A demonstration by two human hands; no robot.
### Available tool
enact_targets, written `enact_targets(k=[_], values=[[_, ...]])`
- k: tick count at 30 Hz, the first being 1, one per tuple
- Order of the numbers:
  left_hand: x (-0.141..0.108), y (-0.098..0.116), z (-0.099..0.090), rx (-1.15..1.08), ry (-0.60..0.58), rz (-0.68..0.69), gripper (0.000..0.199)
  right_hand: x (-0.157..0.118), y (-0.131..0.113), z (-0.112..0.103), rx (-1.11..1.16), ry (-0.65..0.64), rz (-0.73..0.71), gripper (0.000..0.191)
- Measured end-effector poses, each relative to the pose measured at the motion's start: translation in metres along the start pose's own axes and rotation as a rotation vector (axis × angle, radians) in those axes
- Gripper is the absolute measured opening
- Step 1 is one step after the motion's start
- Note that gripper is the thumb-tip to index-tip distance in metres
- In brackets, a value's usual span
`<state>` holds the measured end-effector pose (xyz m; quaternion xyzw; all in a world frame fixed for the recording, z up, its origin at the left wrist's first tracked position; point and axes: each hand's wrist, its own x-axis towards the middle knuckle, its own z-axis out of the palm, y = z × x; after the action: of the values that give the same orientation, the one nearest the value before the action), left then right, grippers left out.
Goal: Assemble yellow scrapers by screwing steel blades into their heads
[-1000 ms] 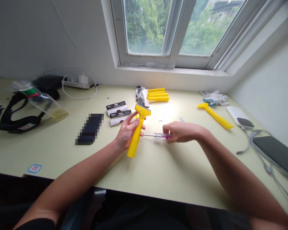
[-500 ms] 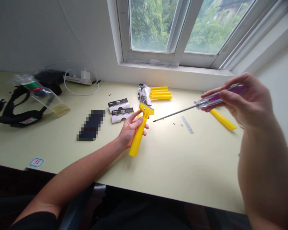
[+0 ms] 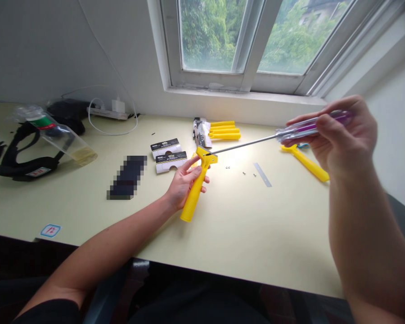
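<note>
Desk (image 3: 256, 234), left hand (image 3: 185, 184) with one scraper (image 3: 195, 193), right hand (image 3: 344, 135) with one screwdriver (image 3: 256, 140)

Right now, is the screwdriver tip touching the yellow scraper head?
Cannot tell. In the head view, the screwdriver tip lines up with the yellow scraper head, but this single angle doesn't show whether it's in contact or just above it.

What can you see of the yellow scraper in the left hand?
The yellow scraper has a glossy, plastic-looking handle, ribbed toward its butt end, and a flared T-shaped head at the top. It is tilted, head up and away from the person, butt toward the desk's near edge. The left hand grips it around the handle's middle. The metal tip of a screwdriver, held in the right hand, meets the head. Whether a blade is fitted cannot be told from this view.
</note>
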<state>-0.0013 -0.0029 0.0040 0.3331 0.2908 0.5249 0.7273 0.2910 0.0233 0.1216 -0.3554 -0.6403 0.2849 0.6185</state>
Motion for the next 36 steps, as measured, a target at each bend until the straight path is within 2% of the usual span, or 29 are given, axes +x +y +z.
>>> enact_targets(k=[5,10,21,31,36], values=[[-0.001,0.000,0.000,-0.014,0.009,-0.016,0.059,0.000,0.003,0.000,-0.043,-0.007,0.028,0.034],[0.000,-0.001,-0.001,-0.019,0.016,-0.027,0.059,-0.003,-0.003,0.004,-0.029,-0.061,-0.001,0.030],[0.001,0.000,-0.003,-0.026,0.008,-0.019,0.058,-0.003,-0.004,0.004,-0.028,-0.036,-0.087,0.024],[0.001,0.000,-0.001,-0.039,0.027,-0.035,0.056,0.002,0.004,0.005,0.043,-0.106,-0.153,0.020],[0.001,0.002,-0.001,-0.039,0.064,-0.034,0.056,-0.004,-0.010,0.002,-0.025,-0.221,-0.187,0.025]])
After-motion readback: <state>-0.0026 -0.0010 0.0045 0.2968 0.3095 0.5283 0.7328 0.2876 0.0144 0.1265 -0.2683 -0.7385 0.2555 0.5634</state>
